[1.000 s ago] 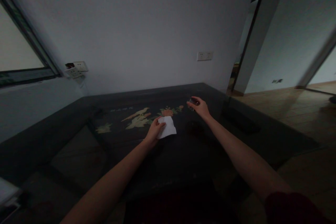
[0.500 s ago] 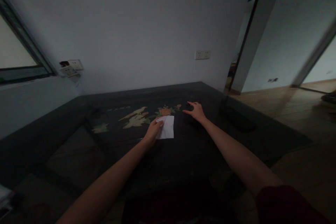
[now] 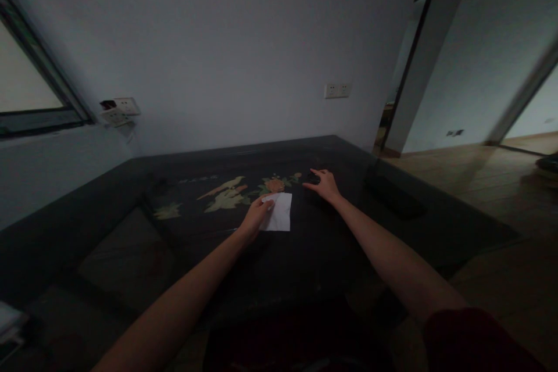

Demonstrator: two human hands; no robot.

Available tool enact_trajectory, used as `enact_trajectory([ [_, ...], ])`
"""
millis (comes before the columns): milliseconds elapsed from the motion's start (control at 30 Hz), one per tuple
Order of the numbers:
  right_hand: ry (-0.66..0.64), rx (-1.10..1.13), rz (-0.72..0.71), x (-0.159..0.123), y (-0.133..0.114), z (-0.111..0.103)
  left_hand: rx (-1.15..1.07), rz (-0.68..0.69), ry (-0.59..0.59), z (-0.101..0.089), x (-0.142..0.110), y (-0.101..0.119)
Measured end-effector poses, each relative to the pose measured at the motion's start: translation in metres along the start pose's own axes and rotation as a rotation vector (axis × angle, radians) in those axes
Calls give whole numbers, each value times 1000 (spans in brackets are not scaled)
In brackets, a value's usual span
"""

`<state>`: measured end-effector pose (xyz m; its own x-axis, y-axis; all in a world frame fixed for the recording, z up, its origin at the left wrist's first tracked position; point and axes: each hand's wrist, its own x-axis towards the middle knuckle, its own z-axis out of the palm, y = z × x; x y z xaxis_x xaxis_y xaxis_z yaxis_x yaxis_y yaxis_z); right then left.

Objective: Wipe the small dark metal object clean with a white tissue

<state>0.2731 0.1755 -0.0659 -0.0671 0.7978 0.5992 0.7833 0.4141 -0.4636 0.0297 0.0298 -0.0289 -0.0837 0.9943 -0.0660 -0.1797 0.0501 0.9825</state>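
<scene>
My left hand (image 3: pixel 255 215) is closed on the left edge of a small white sheet of paper (image 3: pixel 279 213), thumb on top. The sheet lies low over the dark tabletop (image 3: pixel 288 267) and shows faint creases. To its right, my right hand (image 3: pixel 326 184) curves its thumb and fingers round a small black object (image 3: pixel 313 176). Against the dark table its exact kind is hard to make out. Between the hands, a flower pattern (image 3: pixel 274 185) decorates the table, with a pale bird design (image 3: pixel 226 189) farther left.
A dark flat oblong thing (image 3: pixel 394 197) lies on the table's right side. The wall behind carries a double socket (image 3: pixel 337 90), with more sockets (image 3: pixel 122 110) at the left by the window (image 3: pixel 30 75). A whitish object (image 3: pixel 11 325) shows at the lower left edge.
The paper has shifted very slightly to the right with my left hand. The black object shows a little more clearly inside my right hand's fingers, which have hardly moved.
</scene>
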Motion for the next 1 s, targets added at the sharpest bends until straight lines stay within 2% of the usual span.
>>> enact_trajectory([
  [467, -27, -30, -20, -2, -4, 4, 28, -21, 9, 2, -2, 3],
  [700, -65, -9, -8, -4, -7, 5, 134, 49, -68, 2, -4, 3],
  [800, 5, -18, -29, -2, -20, -8, 198, 105, -15, 1, -4, 3],
  [900, 128, 36, -82, 0, -45, -26, 206, 198, 66, -3, -2, 8],
  [967, 64, 160, -118, -3, -67, -34, 174, 267, 117, -7, 0, 12],
  [1000, -48, 240, -134, -6, -78, -36, 164, 297, 142, -9, 1, 14],
])
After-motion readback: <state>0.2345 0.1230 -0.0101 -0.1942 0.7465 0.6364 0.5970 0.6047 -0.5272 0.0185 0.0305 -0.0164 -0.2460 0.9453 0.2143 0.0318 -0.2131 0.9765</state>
